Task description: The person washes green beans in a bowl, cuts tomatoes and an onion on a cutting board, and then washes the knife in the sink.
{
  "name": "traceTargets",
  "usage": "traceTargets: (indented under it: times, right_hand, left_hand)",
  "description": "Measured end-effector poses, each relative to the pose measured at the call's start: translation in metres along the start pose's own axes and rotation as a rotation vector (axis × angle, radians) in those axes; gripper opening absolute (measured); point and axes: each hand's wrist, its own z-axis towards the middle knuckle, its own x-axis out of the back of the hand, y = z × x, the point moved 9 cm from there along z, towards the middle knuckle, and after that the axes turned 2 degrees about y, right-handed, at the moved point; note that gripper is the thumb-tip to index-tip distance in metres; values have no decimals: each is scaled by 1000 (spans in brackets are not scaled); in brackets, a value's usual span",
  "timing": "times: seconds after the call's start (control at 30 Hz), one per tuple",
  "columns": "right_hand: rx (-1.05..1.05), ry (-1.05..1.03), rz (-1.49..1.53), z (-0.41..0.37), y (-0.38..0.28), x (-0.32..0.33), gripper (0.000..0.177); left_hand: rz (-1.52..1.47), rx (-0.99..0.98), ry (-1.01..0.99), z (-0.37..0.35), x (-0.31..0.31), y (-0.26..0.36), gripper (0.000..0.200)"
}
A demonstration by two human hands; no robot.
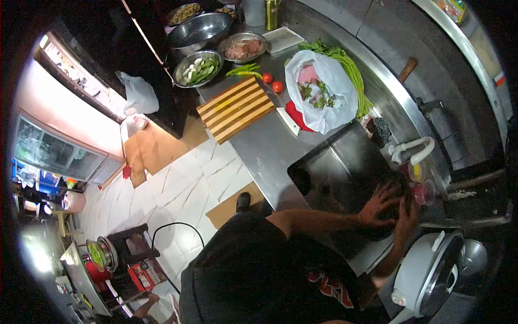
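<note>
Item: dark round object (398, 186), low in the sink (334, 162) of the counter (259, 146); too dark to name. Our left hand (379, 204) rests on it, fingers spread. Our right hand (406, 218) is beside it, finger state unclear. We judge it rigid, wet and slippery; hold by opposite sides.

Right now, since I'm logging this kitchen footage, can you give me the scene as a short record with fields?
Place: steel counter with a sink
Left hand: fingers spread on a dark object in the sink
Right hand: against the same object, grip unclear
Beside sink: white cooker
On counter: striped wooden board, knife, tomatoes, white bag with greens, metal bowls
</note>
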Motion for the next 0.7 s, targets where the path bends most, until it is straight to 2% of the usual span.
traceTargets:
  times: [0.07, 0.1, 0.2, 0.27, 0.33, 0.37, 0.4, 0.43, 0.47, 0.53, 0.57, 0.6, 0.63, 0.67, 0.7]
  right_hand:
    - [-10, 18, -198, -8, -12, 2, 45]
    - [-12, 29, -201, -12, -20, 1, 45]
    - [1, 61, -113, -26, -45, -7, 47]
    - [-80, 114, -104, -34, -48, -9, 49]
    - [-131, 161, -29, -42, -48, -12, 50]
    - [-175, 197, 49, -47, -43, -13, 51]
    - [-217, 234, 130, -51, -34, -14, 52]
    - [-285, 269, 200, -55, 2, -13, 53]
    - [-286, 294, 213, -64, 21, -15, 53]
    - [-504, 513, 350, -87, 59, -18, 55]
    - [-498, 567, 384, -95, 57, -20, 55]
    - [-614, 485, 443, -103, 55, -38, 52]
    - [-728, 391, 501, -112, 56, -56, 49]
    - [-730, 424, 528, -119, 64, -66, 49]
    - [-683, 464, 774, -121, 72, -90, 54]
  left_hand:
    - [-33, -31, -4, -3, 3, 3, 72]
    - [-7, -41, -11, -2, 7, 7, 72]
    - [2, -63, -58, 1, 32, 15, 72]
    - [-21, -83, -106, 3, 48, 18, 73]
    - [-229, -208, -13, 4, 74, 31, 71]
    - [-240, -215, -21, 5, 82, 32, 71]
    - [-185, -177, -165, 10, 82, 34, 67]
    - [-124, -142, -309, 11, 80, 33, 62]
    - [-126, -162, -327, 11, 86, 34, 62]
    - [-107, -261, -542, 13, 81, 32, 56]
    - [-64, -283, -630, 11, 78, 28, 61]
    - [-64, -335, -661, 15, 84, 30, 61]
    - [-17, -318, -780, 12, 84, 25, 66]
    - [34, -288, -897, 5, 85, 18, 70]
    - [59, -272, -949, 7, 97, 20, 78]
